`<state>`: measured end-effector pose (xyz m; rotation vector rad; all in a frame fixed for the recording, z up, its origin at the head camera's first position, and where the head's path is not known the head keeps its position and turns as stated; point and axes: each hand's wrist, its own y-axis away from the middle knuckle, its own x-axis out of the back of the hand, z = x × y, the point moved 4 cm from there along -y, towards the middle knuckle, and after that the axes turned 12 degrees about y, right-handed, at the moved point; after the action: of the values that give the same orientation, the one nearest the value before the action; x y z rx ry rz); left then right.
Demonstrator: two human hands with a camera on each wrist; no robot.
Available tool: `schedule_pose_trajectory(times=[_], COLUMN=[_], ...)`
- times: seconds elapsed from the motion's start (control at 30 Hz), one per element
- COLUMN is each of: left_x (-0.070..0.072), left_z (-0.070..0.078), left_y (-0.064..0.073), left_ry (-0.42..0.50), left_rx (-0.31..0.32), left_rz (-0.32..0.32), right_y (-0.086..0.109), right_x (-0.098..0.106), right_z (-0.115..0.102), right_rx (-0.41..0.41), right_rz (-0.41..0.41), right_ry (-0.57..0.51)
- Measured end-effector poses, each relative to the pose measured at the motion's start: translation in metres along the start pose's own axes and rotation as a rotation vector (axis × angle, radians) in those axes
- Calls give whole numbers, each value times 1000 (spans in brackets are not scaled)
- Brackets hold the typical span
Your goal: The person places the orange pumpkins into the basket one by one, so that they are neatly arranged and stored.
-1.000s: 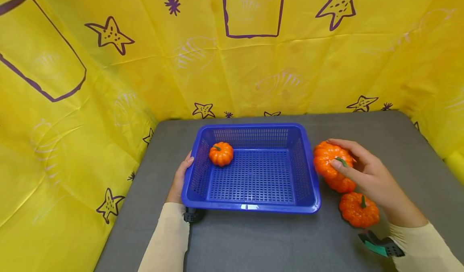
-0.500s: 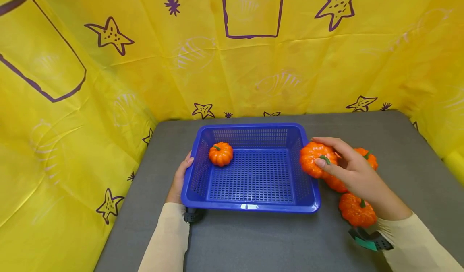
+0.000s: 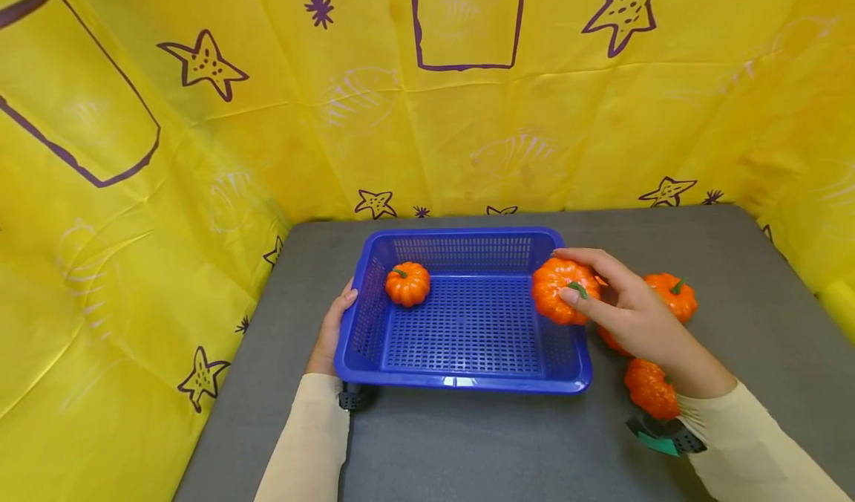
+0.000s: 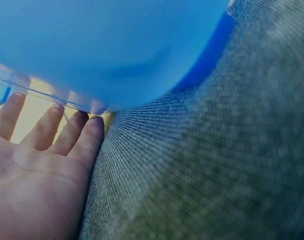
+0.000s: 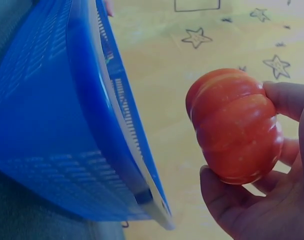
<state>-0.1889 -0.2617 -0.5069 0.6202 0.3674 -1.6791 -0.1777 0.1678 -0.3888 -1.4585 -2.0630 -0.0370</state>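
Observation:
A blue plastic basket (image 3: 461,381) with slotted walls stands on the grey table. At its left side, my left hand (image 3: 332,331) grips it, thumb on the rim; the left wrist view shows the fingertips (image 4: 94,122) against the outer wall. A small orange toy pumpkin (image 3: 407,285) sits inside, near the left wall. My right hand (image 3: 634,310) holds another orange pumpkin (image 3: 554,290) by thumb and fingers, over the basket's right rim. From the right wrist, this pumpkin (image 5: 237,130) shows raised beside the blue rim (image 5: 92,95).
To the right of the basket lie more orange pumpkins: one behind my right hand (image 3: 671,294), one by the wrist (image 3: 649,389), and one mostly hidden under the hand (image 3: 611,341). Yellow cloth (image 3: 454,138) with starfish drawings hangs along the table's back and sides.
My right hand has carried its pumpkin leftward, from beside the basket to over its right rim. A pumpkin formerly behind that hand has come into view. The left hand and basket stay put.

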Motion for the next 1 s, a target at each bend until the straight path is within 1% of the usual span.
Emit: schedule_pose_trajectory(times=[0.17,0.3,0.53,0.6,0.73,0.87,1.0], left_x=[-1,-1,-2,-2,2,5,5], left_z=[-1,-2,0,0,-1,-2,-2], left_y=[-1,-1,-4,-4,-5,-5,-4], left_ry=[5,5,-1,-3,-8,-10,-11], left_rx=[2,7,-34,-32,-27,-19,-13], left_rz=[-6,0,-43,-45,-42,-26,-14], right_y=[-4,-5,-8,-9,-10,-13,-16], right_x=[-6,-11,-17,-19,-23,-28,-32], right_z=[-2,-4,-5,-5,-3,-4,-6], right_rx=[39,50,60,57,49,35,30], right_rz=[-14,-18,-29,-34,-49,-67,-72], right_ry=[-29,-34,-45,-47,-63,-83,-67])
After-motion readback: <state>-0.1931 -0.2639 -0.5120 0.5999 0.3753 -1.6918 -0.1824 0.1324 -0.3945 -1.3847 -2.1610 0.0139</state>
